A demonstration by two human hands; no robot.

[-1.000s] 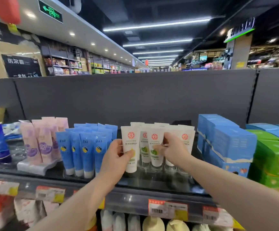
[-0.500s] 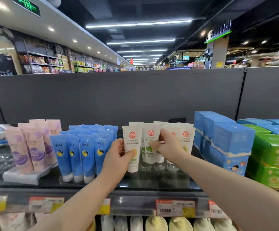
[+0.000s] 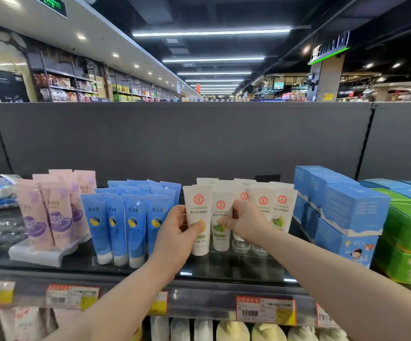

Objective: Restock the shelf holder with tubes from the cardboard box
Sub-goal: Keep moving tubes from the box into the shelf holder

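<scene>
- Shelf fills lower centre; I see no cardboard box.
- White tubes stand upright, caps down.
- The left hand grips the leftmost tube; right hand pinches its right neighbour, long axes vertical.

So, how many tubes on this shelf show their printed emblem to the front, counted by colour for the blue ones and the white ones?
Blue plastic tubes with a yellow emblem: 4
White plastic tubes with a red round logo: 5
Total: 9
More tubes stand behind these, mostly hidden, and are not counted.
</scene>
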